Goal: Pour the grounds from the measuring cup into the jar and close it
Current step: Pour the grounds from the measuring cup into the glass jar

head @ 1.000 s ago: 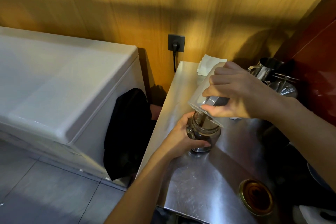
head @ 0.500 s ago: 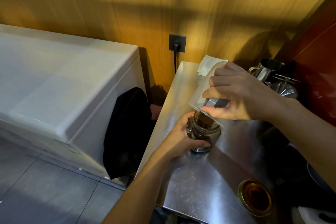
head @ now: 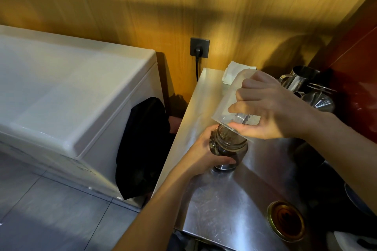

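A small glass jar (head: pixel 231 150) with dark grounds inside stands upright on the steel counter (head: pixel 214 206). My left hand (head: pixel 206 153) wraps around its left side. My right hand (head: pixel 267 108) holds a clear plastic measuring cup (head: pixel 230 98) tipped steeply, mouth down, its rim right over the jar's opening. Only a thin trace of grounds shows inside the cup near its rim. The jar's gold lid (head: pixel 286 223) lies upside down on the counter near the front right edge.
Steel pitchers (head: pixel 302 79) and a funnel-like piece (head: pixel 318 102) stand at the back right. White paper (head: pixel 234 71) lies at the counter's far end. A white chest freezer (head: pixel 71 98) with a black cloth (head: pixel 142 144) stands left of the counter. A wall socket (head: pixel 200 47) has a plugged cord.
The stream of grounds seen falling into the jar a second ago has stopped; the cup looks nearly empty now. Both hands keep their positions.
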